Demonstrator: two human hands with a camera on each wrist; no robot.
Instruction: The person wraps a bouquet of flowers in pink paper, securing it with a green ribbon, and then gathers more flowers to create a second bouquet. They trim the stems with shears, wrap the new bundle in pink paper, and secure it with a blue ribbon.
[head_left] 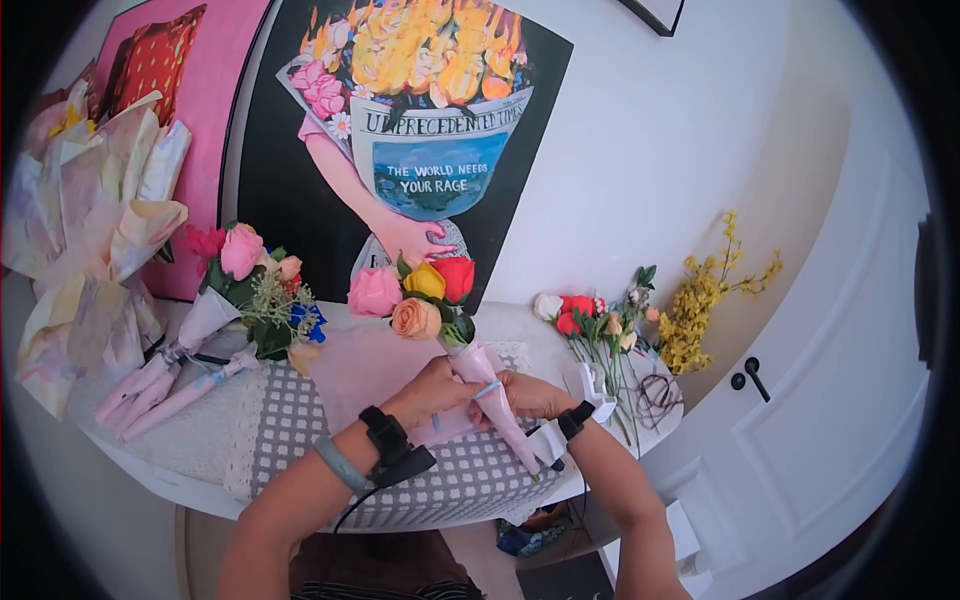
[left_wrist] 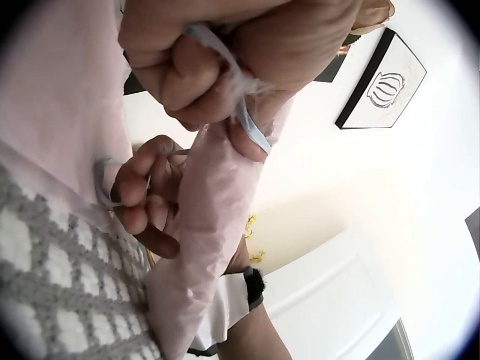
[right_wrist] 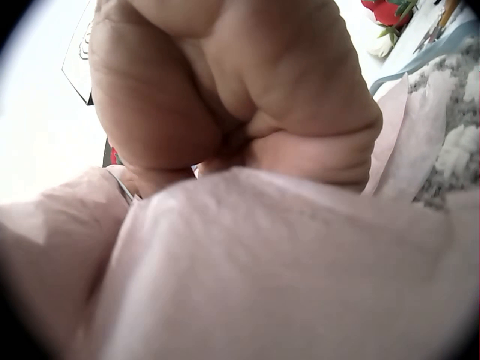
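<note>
A small bouquet stands tilted between both hands, its pink, yellow, red and peach roses (head_left: 424,283) above a cone of pale pink wrapping paper (head_left: 506,425). A thin light blue ribbon (head_left: 487,388) crosses the upper part of the wrap. My left hand (head_left: 432,392) pinches the ribbon against the paper; in the left wrist view that ribbon (left_wrist: 251,129) runs between its curled fingers and thumb. From the other side of the cone, my right hand (head_left: 538,396) reaches round with bent fingers (left_wrist: 135,187) holding a ribbon end. Its palm side hides part of the wrap in the right wrist view.
A pink paper sheet (head_left: 365,365) lies on the grey checked cloth (head_left: 290,425). Wrapped bouquets (head_left: 180,375) lie at the left, near large cream paper wrapping (head_left: 90,250). Loose flowers (head_left: 595,325) lie at the right, by yellow sprays (head_left: 690,310). A painting (head_left: 270,160) leans behind.
</note>
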